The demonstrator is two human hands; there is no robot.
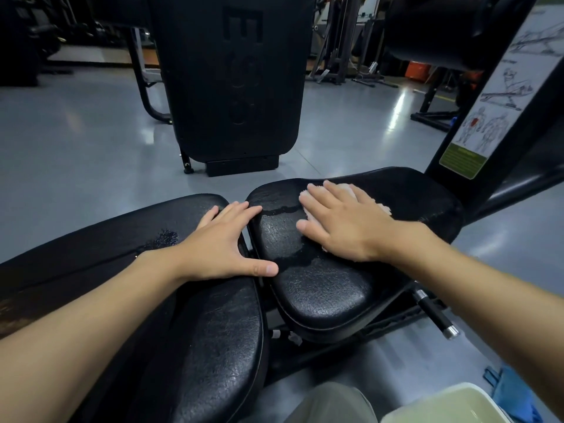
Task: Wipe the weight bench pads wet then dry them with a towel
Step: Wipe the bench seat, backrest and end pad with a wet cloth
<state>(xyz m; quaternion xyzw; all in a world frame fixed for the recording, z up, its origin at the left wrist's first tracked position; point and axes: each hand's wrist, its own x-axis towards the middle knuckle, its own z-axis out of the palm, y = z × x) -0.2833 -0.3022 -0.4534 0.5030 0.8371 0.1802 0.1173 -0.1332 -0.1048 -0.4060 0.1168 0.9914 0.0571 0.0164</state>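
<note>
Two black bench pads lie in front of me: a long back pad (pixel 91 257) on the left and a seat pad (pixel 323 288) on the right. My right hand (pixel 345 224) presses flat on a pale cloth (pixel 351 189) on the seat pad, and the cloth is mostly hidden under the palm. Dark wet streaks (pixel 283 209) show on the seat pad beside the cloth. My left hand (pixel 225 242) rests flat with fingers spread across the end of the back pad, the thumb reaching over the gap to the seat pad. A wet patch (pixel 164 238) sits on the back pad.
A pale bucket (pixel 442 404) stands at the bottom right with a blue cloth (pixel 512 395) beside it. A black upright pad (pixel 235 77) rises beyond the bench. An exercise chart (pixel 494 96) is on the frame at right. A metal adjustment knob (pixel 436 315) juts below the seat.
</note>
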